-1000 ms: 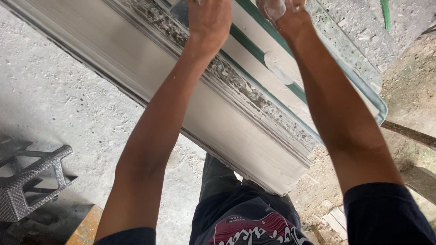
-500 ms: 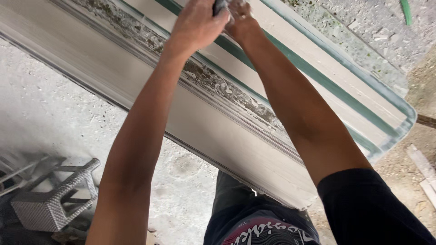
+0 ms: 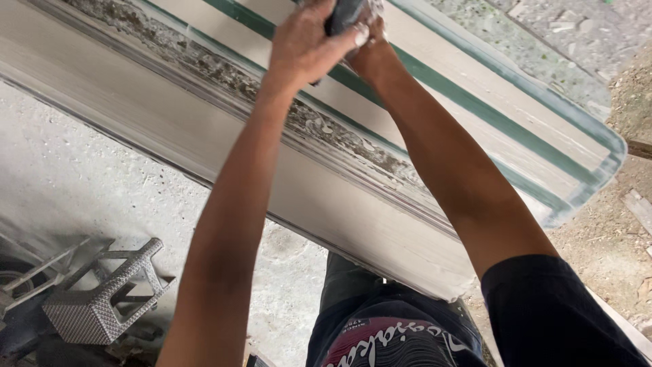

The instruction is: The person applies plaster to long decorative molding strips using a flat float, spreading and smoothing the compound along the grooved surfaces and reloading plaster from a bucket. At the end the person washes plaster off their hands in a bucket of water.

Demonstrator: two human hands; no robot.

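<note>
Both my hands, left hand [image 3: 305, 47] and right hand [image 3: 370, 41], clasp a dark object [image 3: 343, 15] cut off by the frame, above the grey stone slab [image 3: 204, 146] with green stripes.

Dark object [image 3: 343, 15], mostly hidden, clasped over green-striped glass panel [image 3: 475, 95]

Being cut off by the top edge: dark object [image 3: 343, 15] gripped in left hand [image 3: 309, 47]; right hand [image 3: 370, 41] lying mostly hidden behind it.
</note>
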